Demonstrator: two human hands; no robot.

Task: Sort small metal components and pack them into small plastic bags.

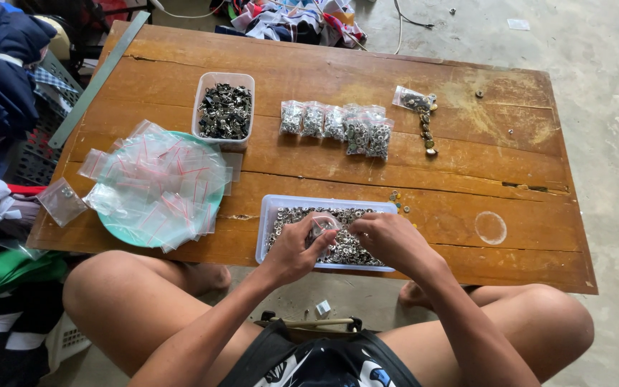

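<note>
both hands work a small clear bag over a tray of metal rings

the person sits at the near edge of a worn wooden counter [467,165], knees spread under it. the left hand [294,252] and the right hand [388,240] meet over a shallow clear tray [266,229] at 6 o'clock on the counter, heaped with small silver metal rings [349,251]. between the two hands sits a small clear bag [322,226]; the left grip is closed around it, thumb and fingers pinching its sides. the right grip is drawn together at the bag's edge, fingertips touching it; whether a ring is pinched there is hidden.

at 9 o'clock from the tray lies a green round plate [120,233] piled with empty clear zip bags [159,183] with red seal lines, some spilling past the rim. one more loose bag [60,201] lies at the counter's left edge. at 11 o'clock stands a clear tub [223,107] full of dark metal parts. at 12 o'clock a row of filled small bags [338,127] lies side by side, touching. at 1 o'clock an open bag [413,100] rests with a short trail of brass-coloured pieces [428,136] running toward the person. a few loose pieces [395,197] lie just beside the tray's far right corner. a long grey metal ruler [98,79] leans along the counter's left edge, and piled clothing [1,64] sits beyond it.
</note>
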